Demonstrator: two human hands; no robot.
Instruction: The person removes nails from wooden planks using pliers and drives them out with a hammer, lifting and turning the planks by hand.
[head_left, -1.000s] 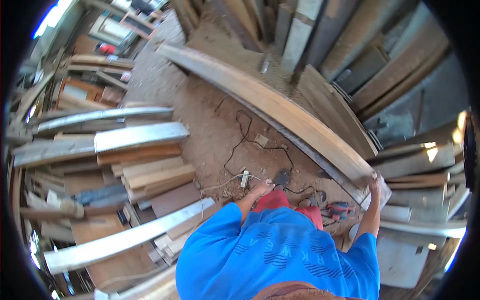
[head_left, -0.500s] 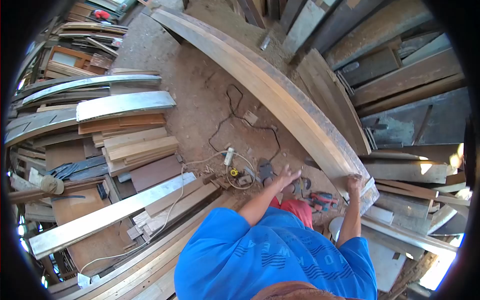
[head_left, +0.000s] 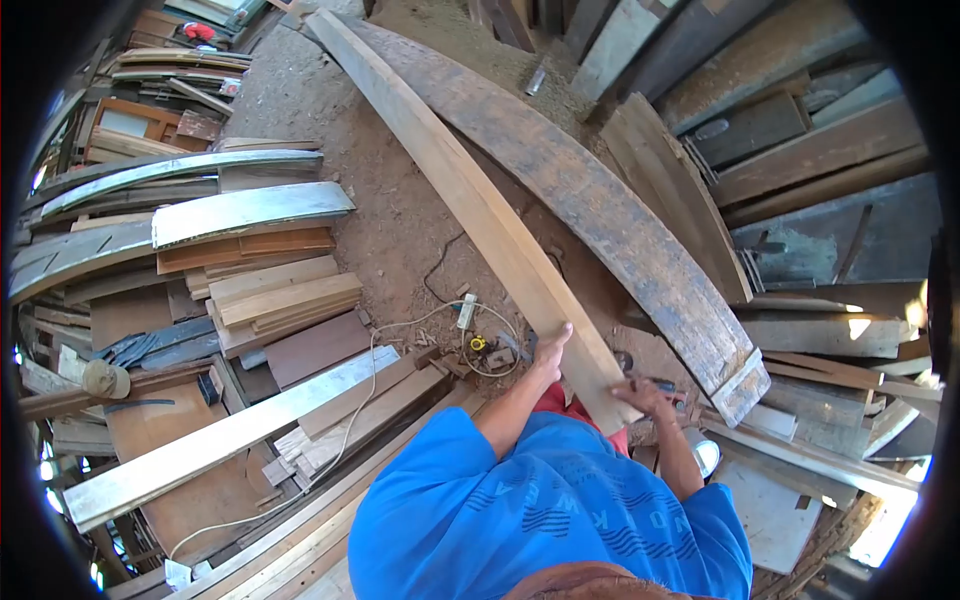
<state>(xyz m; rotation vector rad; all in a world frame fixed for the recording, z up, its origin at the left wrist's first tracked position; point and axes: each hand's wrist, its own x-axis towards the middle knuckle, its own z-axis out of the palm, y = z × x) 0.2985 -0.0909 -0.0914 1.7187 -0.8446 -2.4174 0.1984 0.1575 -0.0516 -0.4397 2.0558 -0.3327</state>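
A long light wooden beam (head_left: 480, 205) runs from the top left of the view down to the front of my body. My left hand (head_left: 551, 350) grips its left edge, with the thumb up on the side. Near the beam's close end, my right hand (head_left: 645, 397) is wrapped over the right edge. To the right of the beam lies a worn, stained plank (head_left: 600, 190) with a light strip across its near end, and a gap of ground shows between the two. The beam's far end is at the plank's far end.
Boards (head_left: 280, 300) are stacked at the left, beside a long pale plank (head_left: 235, 435). A power strip (head_left: 466, 311), a yellow tape measure (head_left: 477, 343) and cables lie on the ground (head_left: 400, 230). Large planks (head_left: 830, 140) lean at the right. Red tools lie near my right hand.
The beam's near end has moved left, off the worn plank and towards my body. My left hand has taken hold of it, and my right hand has moved left with it.
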